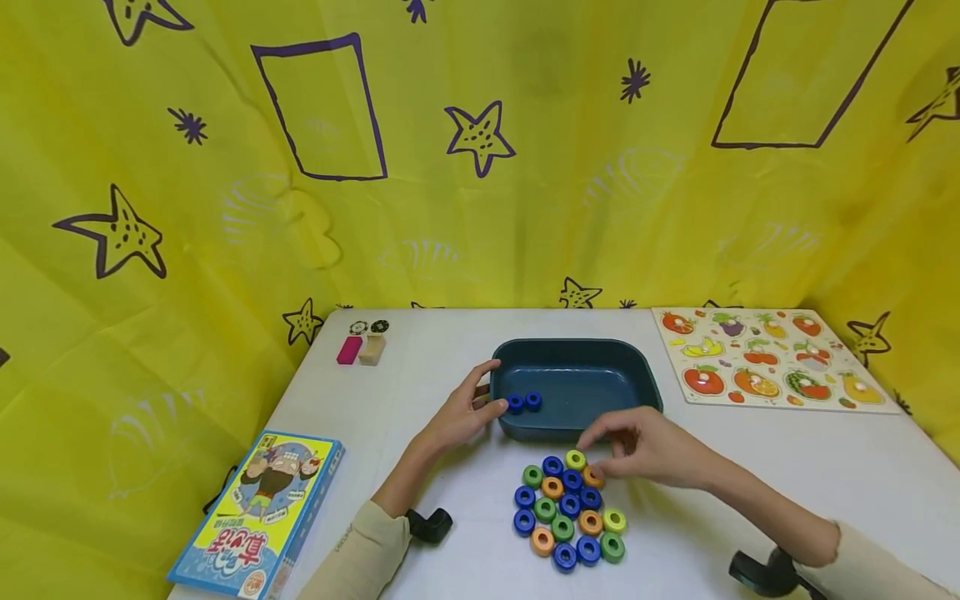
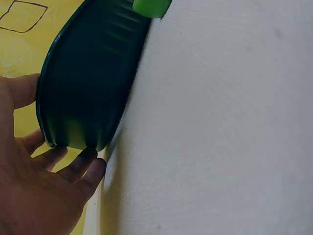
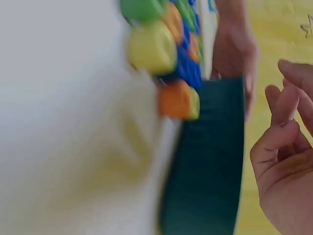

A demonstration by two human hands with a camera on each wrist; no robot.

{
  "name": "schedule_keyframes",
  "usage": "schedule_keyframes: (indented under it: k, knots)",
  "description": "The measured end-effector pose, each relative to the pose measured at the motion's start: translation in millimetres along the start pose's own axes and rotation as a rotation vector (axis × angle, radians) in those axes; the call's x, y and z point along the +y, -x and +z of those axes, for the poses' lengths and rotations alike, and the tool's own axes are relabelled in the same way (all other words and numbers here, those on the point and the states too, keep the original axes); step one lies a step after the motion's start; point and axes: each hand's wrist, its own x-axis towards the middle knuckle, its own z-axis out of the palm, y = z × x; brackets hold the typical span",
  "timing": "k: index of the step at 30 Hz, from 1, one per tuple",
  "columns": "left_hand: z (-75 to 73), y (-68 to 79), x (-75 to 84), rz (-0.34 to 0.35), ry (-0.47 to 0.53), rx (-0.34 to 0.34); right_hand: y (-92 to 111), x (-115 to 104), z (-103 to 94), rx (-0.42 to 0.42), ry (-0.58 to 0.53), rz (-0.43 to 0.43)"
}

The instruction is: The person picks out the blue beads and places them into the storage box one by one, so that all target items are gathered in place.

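Head view: two blue rings (image 1: 533, 407) are contained at the left end of a teal tray (image 1: 592, 392), which is gripped there by the left hand (image 1: 463, 415). More coloured rings (image 1: 564, 511) are clustered just in front. The tray's near rim is partly hidden by the relaxed, unloaded right hand (image 1: 654, 446). A fruit board (image 1: 772, 380) and illustrated box (image 1: 296, 525) are seen beyond, right and left.

Has bright yellow cloth (image 1: 540, 217) hanging round back and sides, all doodled stars (image 1: 480, 140) and wonky boxes (image 1: 321, 108), plus a plain white table (image 1: 468, 508) up front.
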Motion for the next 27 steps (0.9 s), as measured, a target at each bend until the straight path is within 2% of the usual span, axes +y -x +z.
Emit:
schedule_keyframes:
  k: [4, 9, 12, 15, 20, 27]
  knots:
    - [0.9, -6.8, -15.6, 0.008, 0.002, 0.004, 21, 0, 21.1, -0.115, -0.091, -0.015]
    - [3.8, -11.9, -32.0, 0.003, 0.000, 0.020, 31, 6, 41.5, -0.209, -0.128, -0.084]
    - [4.7, -11.8, -34.3, 0.001, -0.001, 0.029, 32, 10, 48.4, -0.230, -0.106, -0.103]
    - [5.1, -11.4, -34.8, 0.001, -0.001, 0.034, 32, 12, 51.9, -0.241, -0.074, -0.084]
    - [5.0, -11.6, -33.9, -0.008, -0.016, 0.039, 32, 12, 53.6, -0.257, -0.025, -0.048]
    - [5.2, -12.5, -35.1, -0.028, -0.024, 0.048, 31, 11, 53.9, -0.279, 0.038, -0.059]
